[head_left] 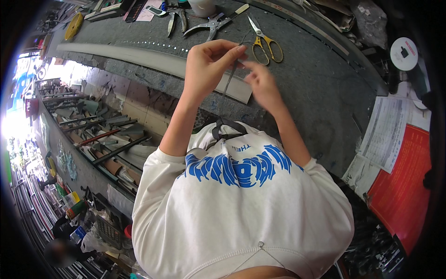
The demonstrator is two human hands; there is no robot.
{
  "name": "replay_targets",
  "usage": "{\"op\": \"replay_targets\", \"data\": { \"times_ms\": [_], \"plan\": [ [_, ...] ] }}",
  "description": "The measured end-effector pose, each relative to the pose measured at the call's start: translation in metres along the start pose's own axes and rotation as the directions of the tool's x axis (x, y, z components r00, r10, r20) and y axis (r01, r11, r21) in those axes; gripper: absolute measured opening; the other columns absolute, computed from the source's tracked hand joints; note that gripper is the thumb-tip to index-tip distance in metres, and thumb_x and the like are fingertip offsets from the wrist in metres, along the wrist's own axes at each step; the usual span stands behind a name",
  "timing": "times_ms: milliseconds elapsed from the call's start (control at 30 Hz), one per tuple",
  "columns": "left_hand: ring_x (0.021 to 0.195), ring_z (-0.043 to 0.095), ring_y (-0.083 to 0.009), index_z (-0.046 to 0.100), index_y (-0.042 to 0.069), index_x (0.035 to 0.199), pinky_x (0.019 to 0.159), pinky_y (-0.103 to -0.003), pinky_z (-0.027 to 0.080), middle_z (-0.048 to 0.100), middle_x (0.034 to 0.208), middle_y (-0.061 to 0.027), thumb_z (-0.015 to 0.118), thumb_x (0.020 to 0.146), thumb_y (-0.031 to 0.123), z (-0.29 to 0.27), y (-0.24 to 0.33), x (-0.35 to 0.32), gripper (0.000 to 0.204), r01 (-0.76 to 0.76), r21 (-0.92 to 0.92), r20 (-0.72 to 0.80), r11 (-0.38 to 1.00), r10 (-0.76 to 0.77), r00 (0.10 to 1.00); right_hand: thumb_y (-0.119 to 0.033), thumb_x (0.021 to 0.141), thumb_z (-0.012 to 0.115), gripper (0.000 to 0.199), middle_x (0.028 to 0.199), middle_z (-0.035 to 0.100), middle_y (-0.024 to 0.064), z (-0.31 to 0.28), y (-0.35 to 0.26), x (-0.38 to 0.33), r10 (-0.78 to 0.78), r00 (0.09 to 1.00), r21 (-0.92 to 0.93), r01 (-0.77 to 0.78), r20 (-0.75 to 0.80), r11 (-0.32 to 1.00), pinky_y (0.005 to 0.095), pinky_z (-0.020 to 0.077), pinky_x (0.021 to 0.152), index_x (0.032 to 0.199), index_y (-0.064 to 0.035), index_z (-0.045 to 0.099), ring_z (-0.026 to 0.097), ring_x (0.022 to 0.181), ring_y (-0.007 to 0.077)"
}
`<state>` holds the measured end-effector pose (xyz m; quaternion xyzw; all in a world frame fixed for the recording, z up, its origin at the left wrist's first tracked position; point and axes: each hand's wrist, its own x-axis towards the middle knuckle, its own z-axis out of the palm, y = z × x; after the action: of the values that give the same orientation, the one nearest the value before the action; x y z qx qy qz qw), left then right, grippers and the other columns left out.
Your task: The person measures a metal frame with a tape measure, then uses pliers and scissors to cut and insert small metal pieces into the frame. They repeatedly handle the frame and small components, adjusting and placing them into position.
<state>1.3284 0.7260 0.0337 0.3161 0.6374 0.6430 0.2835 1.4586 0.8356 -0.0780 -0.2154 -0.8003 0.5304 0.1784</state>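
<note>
My left hand (207, 66) is closed, with thumb and forefinger pinching a thin dark grey strip (231, 79). Below the fingers, the strip hangs across a long pale metal profile (139, 57) that lies along the bench's near edge. A thin loop of it seems to curl above the fingertips. My right hand (265, 86) is just right of the strip, its bent fingers close to the left fingertips. Motion blurs those fingers, so I cannot see whether they grip anything. Yellow-handled scissors (270, 47) lie just beyond my hands, blades pointing away.
Silver punch pliers (212, 29), grey-handled pliers (177, 21) and a white tub (201, 7) stand at the back of the grey bench (316, 88). Left of me, a bin (109, 139) holds many offcuts. Papers and a red sheet (403, 181) lie at right.
</note>
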Motion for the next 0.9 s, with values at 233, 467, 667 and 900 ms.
{"op": "replay_targets", "data": {
  "times_ms": [233,467,667,900],
  "plan": [
    [0.069,0.064,-0.0069,0.071,-0.001,0.092,0.062,-0.019,0.048,0.071,0.08,-0.0054,0.067,0.09,0.019,-0.003,-0.001,-0.002,0.021,0.049,-0.011,0.026,0.999,-0.049,0.998,-0.025,0.081,0.073,0.044,0.097,0.062,0.018,-0.014,0.065,0.084,-0.083,0.941,-0.743,-0.202,-0.327,0.638,0.0411,0.0526,0.074,0.109,0.0035,0.055,0.063,0.082,0.0336],
    [0.075,0.065,-0.0091,0.07,0.001,0.096,0.067,-0.022,0.048,0.07,0.086,-0.0042,0.067,0.09,0.02,-0.011,0.004,0.001,0.02,0.045,-0.102,-0.086,0.994,-0.053,0.995,-0.03,0.075,0.08,0.036,0.067,0.065,0.0114,-0.035,0.018,0.019,0.289,0.956,-0.111,-0.284,0.038,0.952,0.0303,0.0483,0.052,0.079,0.0019,0.064,0.062,0.058,0.0145],
    [0.102,0.057,-0.0116,0.071,0.002,0.09,0.084,-0.024,0.045,0.059,0.113,-0.0068,0.069,0.088,0.017,-0.023,0.0,0.001,0.016,-0.163,0.071,-0.145,0.984,0.171,0.974,-0.062,0.077,0.069,0.065,0.063,0.046,-0.0029,-0.033,-0.034,-0.069,0.093,0.864,0.595,-0.415,0.496,0.688,0.0225,0.0355,0.046,0.095,-0.0021,0.052,0.043,0.053,0.0054],
    [0.104,0.051,-0.011,0.071,0.002,0.089,0.086,-0.024,0.042,0.05,0.113,-0.0048,0.071,0.087,0.016,-0.02,-0.003,-0.009,0.014,-0.163,-0.01,-0.105,0.987,0.161,0.981,-0.092,0.065,0.041,0.092,0.07,0.04,-0.0022,-0.027,-0.077,-0.064,0.03,0.903,0.565,-0.295,0.429,0.77,0.0238,0.037,0.057,0.096,-0.0061,0.046,0.04,0.064,0.0062]
  ]
}}
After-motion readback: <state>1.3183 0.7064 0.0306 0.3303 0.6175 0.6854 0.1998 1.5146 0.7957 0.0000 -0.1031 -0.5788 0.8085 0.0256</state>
